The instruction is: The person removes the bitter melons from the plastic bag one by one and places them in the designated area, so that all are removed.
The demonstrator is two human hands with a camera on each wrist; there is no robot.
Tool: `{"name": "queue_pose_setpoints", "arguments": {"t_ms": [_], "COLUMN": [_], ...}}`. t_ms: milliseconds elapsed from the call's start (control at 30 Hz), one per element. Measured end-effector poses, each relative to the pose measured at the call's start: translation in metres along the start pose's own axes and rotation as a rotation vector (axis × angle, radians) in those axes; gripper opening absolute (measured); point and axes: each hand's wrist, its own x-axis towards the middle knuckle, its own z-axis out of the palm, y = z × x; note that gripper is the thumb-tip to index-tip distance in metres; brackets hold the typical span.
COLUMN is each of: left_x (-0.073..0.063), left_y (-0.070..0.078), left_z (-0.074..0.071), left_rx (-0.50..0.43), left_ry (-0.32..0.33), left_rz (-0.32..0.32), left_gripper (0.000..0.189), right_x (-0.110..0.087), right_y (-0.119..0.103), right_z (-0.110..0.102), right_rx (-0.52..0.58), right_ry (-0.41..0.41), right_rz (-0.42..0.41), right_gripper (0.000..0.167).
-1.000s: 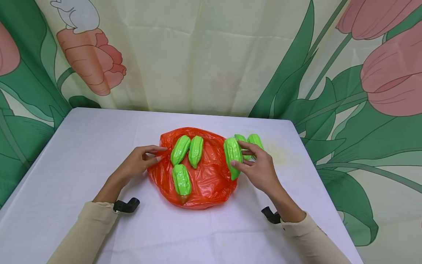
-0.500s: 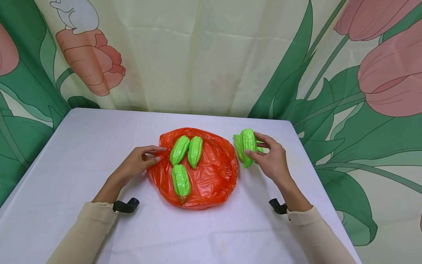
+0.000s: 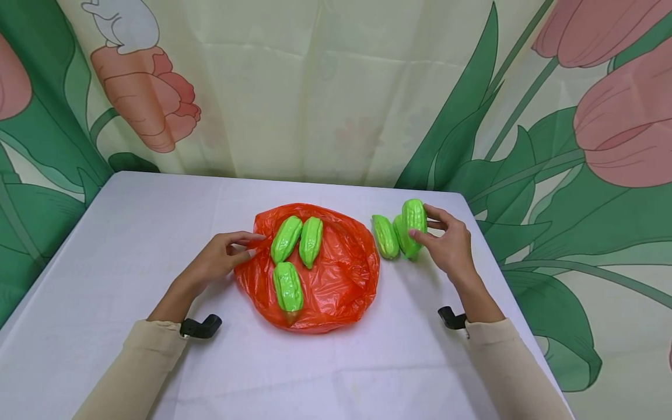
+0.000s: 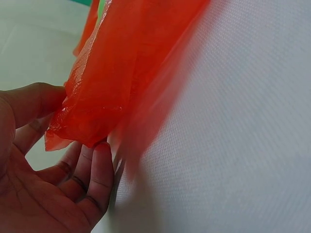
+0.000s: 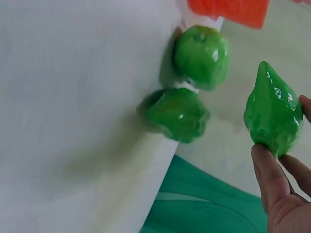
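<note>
My right hand (image 3: 448,242) grips a glossy, ridged green bitter melon (image 3: 415,224) between thumb and fingers, raised above the table; its pointed tip shows in the right wrist view (image 5: 274,109). Two more bitter melons lie under and beside it: one (image 3: 385,236) in plain sight, the other (image 3: 400,233) partly covered by the held one. Left of these is a red plastic bag (image 3: 341,291) with its mouth spread, bearing three bitter melons (image 3: 289,286). My left hand (image 3: 217,256) holds the bag's left edge, thumb on one side and fingers on the other (image 4: 92,111).
A white cloth covers the table (image 3: 131,251), whose right edge runs close past my right hand. Behind hangs a curtain (image 3: 336,99) printed with tulips, leaves and a rabbit on a carrot. Black wrist camera mounts (image 3: 202,326) stick out from both wrists.
The right hand has carried the bitter melon rightward and away from the bag, to over the pair at the right. The left hand and the bag have stayed put.
</note>
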Motion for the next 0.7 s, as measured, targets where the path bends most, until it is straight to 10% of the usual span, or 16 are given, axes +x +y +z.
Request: {"name": "queue_pose_setpoints", "arguments": {"t_ms": [700], "left_x": [0.001], "left_y": [0.0], "left_z": [0.001], "left_rx": [0.02], "left_ry": [0.005], "left_rz": [-0.009], "left_gripper": [0.043], "right_x": [0.032], "right_y": [0.041], "right_z": [-0.022], "right_rx": [-0.096], "right_ry": [-0.046], "right_rz": [0.114], "right_gripper": [0.072]}}
